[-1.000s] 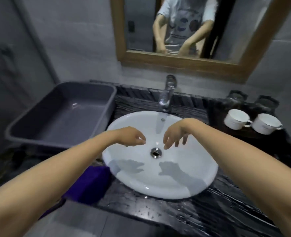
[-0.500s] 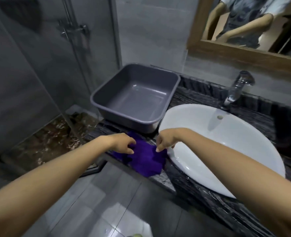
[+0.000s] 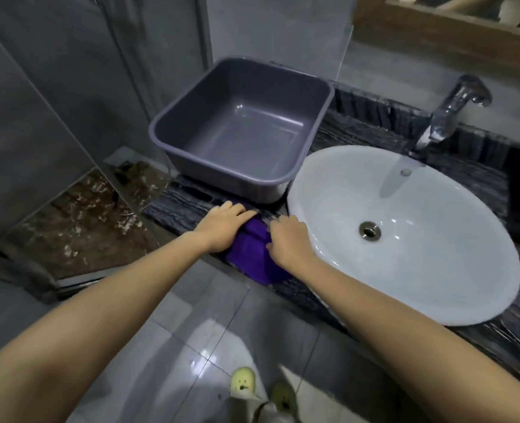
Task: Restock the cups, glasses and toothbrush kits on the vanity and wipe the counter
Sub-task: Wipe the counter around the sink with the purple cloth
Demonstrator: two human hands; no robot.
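One purple cloth [image 3: 252, 254], left hand [image 3: 223, 225] pressing flat, right hand [image 3: 287, 239] gripping it

Grey tiled walls [image 3: 283, 32] all around here, with thin grout lines running up them. On the left a clear glass shower screen [image 3: 69, 102] stands upright, and beyond it the shower floor [image 3: 78, 215] shows brown stone flecked with white. Down below, the floor tiles [image 3: 167, 325] are big, glossy and grey, throwing back bright patches of light. Top right, the lower edge of a wooden mirror frame [image 3: 435, 38] cuts across the corner. Beneath it a chrome tap [image 3: 448, 114] leans out over a white oval basin [image 3: 420, 270], with the metal drain [image 3: 369, 230] left of its centre. A dark ridged upstand [image 3: 374, 108] runs along the foot of the wall behind the tap.
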